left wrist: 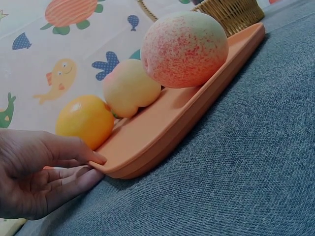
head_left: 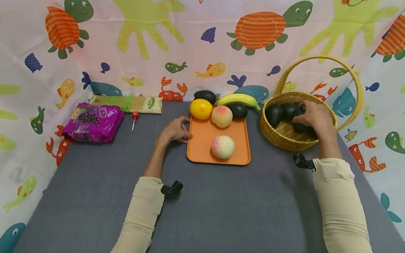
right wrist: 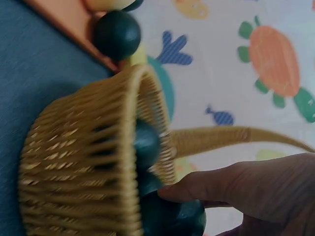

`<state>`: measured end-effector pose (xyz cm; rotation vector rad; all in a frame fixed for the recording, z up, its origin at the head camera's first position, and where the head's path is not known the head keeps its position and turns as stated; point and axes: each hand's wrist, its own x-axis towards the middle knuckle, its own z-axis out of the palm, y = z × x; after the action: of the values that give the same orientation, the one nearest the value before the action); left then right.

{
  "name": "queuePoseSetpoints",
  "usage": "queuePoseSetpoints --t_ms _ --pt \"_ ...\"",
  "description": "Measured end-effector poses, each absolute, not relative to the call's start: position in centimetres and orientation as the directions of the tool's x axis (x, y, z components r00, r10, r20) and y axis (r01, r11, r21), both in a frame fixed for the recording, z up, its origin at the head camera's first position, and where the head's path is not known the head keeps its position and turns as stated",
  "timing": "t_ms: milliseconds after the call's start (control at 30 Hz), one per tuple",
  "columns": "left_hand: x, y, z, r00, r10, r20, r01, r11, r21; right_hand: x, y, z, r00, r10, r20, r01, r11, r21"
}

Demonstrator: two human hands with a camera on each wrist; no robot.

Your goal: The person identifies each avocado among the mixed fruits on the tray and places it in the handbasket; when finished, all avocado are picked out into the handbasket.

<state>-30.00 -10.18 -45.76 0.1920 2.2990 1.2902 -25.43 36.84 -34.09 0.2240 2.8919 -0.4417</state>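
- Dark avocado [right wrist: 174, 216]: it sat at the mouth of the wicker basket [head_left: 274, 137], on the right of the table [head_left: 226, 212], mostly covered by the hand in the head view.
- The right hand [head_left: 312, 116] reached in over the basket and held this fruit. Its thumb lay against the skin; the other fingers were mostly hidden, but the grasp looked narrowed to the fruit's width.
- Other avocados [head_left: 274, 115] lay in the basket, close beside the held one.
- The left hand [head_left: 175, 130] pinched the left edge of the orange tray [head_left: 200, 149], thumb above and fingers below, seemingly to steady it.
- On the tray, a speckled peach [head_left: 223, 147] lay in the near half; a lemon [head_left: 201, 109] and a second peach [head_left: 221, 116] lay toward the far side, with a banana [head_left: 238, 98] and two dark fruits [head_left: 238, 111] around the far edge.
- The step in hand seemed to be handling one avocado at the basket; whether it was being taken out or put down, I could not tell.
- If it was being taken out, the next move called for a firm grip and a straight lift past the rim, clear of the handle [head_left: 358, 93]; if put down, a low release, so that its neighbours would not roll.
- The tray's bare left strip and near corners seemed to offer room, provided the left hand kept the edge steady.
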Motion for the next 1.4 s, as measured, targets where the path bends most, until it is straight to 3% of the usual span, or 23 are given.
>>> queuePoseSetpoints --t_ms 267,733,1167,1400 --pt "-30.2 -10.0 -46.1 -0.869 0.353 -0.347 -0.115 0.538 0.835 -25.3 37.6 -36.0 -0.944 0.176 -0.28 0.254 0.928 -0.273" --pt "-29.9 -9.8 -45.9 -0.866 0.357 -0.35 -0.109 0.549 0.829 -25.0 37.3 -35.6 -0.929 0.196 -0.314 0.285 0.92 -0.27" --pt "-30.2 -10.1 -45.9 -0.864 0.355 -0.357 -0.113 0.554 0.825 -25.6 34.0 -32.6 -0.975 0.111 -0.191 0.163 0.946 -0.281" --pt "-30.3 -10.3 -45.9 -0.866 0.35 -0.357 -0.116 0.553 0.825 -27.2 28.6 -30.2 -0.981 -0.049 -0.188 0.017 0.942 -0.336"
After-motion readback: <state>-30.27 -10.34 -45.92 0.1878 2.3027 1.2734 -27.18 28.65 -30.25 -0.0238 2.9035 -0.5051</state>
